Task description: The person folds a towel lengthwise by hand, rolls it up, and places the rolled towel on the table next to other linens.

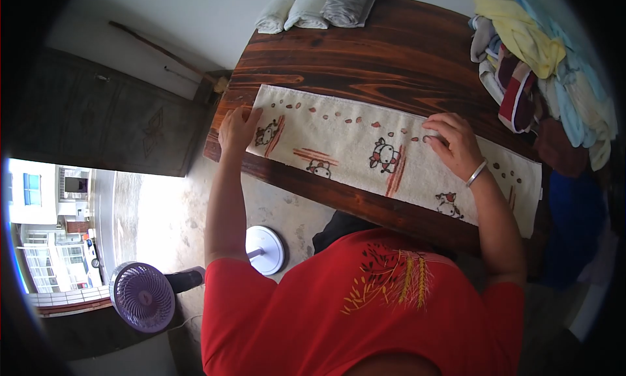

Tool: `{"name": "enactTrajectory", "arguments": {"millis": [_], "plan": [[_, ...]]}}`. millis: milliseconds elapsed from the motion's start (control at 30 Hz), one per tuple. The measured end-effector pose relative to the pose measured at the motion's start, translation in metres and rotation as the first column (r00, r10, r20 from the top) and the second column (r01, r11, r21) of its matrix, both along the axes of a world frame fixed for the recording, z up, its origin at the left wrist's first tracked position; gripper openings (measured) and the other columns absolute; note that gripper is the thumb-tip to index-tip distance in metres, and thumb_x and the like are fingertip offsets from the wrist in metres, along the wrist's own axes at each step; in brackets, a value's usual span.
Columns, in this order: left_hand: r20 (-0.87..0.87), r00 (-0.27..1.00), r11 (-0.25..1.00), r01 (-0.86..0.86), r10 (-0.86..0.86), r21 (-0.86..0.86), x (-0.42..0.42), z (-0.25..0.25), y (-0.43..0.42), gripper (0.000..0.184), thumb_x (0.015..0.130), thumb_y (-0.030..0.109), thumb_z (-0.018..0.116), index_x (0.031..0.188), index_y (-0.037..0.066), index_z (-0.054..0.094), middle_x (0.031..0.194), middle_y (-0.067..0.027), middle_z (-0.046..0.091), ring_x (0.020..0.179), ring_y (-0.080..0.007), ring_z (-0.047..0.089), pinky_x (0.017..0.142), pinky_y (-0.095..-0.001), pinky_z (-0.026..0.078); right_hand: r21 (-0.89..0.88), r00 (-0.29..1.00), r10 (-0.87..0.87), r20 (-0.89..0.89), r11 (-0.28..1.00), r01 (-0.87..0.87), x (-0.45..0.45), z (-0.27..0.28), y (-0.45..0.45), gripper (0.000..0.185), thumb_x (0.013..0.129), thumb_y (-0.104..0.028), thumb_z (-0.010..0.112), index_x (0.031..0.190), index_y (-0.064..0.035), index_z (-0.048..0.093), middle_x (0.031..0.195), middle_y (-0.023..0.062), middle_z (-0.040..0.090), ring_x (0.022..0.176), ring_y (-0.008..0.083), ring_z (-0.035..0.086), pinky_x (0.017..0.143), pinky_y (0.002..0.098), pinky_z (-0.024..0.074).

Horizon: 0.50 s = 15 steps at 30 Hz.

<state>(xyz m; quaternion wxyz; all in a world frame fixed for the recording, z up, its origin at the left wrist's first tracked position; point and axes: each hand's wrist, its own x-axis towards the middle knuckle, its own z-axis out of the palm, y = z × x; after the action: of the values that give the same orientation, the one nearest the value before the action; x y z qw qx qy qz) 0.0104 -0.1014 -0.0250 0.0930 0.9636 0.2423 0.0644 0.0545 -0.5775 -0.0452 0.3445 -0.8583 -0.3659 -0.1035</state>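
Note:
A long cream towel [345, 138] printed with cartoon cows, red stripes and brown spots lies in a flat strip along the near side of the dark wooden table [313, 63]. At the towel's left end, my left hand [238, 128] has its fingers closed over the edge, with the fingertips partly hidden. My right hand [456, 144], wearing a silver bangle [476, 172] at the wrist, rests on the towel right of its middle. Its fingers are bent and apart from the thumb, touching near the far edge, and hold nothing I can see.
Several rolled light towels [310, 8] sit at the table's far left. A heap of loose cloths [521, 63] is piled at the right. On the left stand a purple fan [142, 296], a dark door panel [111, 115] and a bright doorway. A wooden stick [160, 53] leans by the wall.

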Motion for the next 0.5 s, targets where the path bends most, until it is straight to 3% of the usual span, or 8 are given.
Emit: {"name": "enactTrajectory", "arguments": {"millis": [200,300,500], "plan": [[0.008,1.000,0.999,0.019,-0.019,0.042,0.017,-0.007,-0.005,0.047,0.086,0.052,0.062,0.098,0.007,0.066,0.107,-0.0137,0.066,0.105,-0.0348,0.062,0.088,-0.0460,0.047,-0.040,0.997,-0.015,0.071,0.999,0.018,-0.003,-0.003,0.000,0.022,0.079,-0.011,0.071,0.101,-0.0081,0.067,0.108,0.0068,0.064,0.103,0.0284,0.059,0.091,0.0411,0.0455],[0.061,0.997,0.999,-0.051,0.051,0.007,0.008,-0.011,-0.010,0.045,0.087,0.050,0.063,0.102,0.008,0.064,0.107,-0.0160,0.068,0.104,-0.0374,0.063,0.086,-0.0479,0.048,-0.074,1.000,0.001,0.026,0.997,0.001,-0.004,-0.001,-0.001,0.023,0.081,-0.010,0.069,0.104,-0.0070,0.067,0.111,0.0060,0.063,0.107,0.0271,0.058,0.094,0.0399,0.0436],[0.101,0.995,0.998,0.002,0.004,-0.058,-0.005,-0.020,0.002,0.043,0.090,0.048,0.061,0.115,0.014,0.060,0.104,-0.0191,0.070,0.101,-0.0415,0.065,0.084,-0.0494,0.049,-0.083,0.998,0.007,0.060,0.997,-0.002,-0.004,-0.005,-0.003,0.023,0.081,-0.010,0.069,0.104,-0.0074,0.067,0.113,0.0057,0.062,0.108,0.0267,0.057,0.094,0.0411,0.0444]]}}
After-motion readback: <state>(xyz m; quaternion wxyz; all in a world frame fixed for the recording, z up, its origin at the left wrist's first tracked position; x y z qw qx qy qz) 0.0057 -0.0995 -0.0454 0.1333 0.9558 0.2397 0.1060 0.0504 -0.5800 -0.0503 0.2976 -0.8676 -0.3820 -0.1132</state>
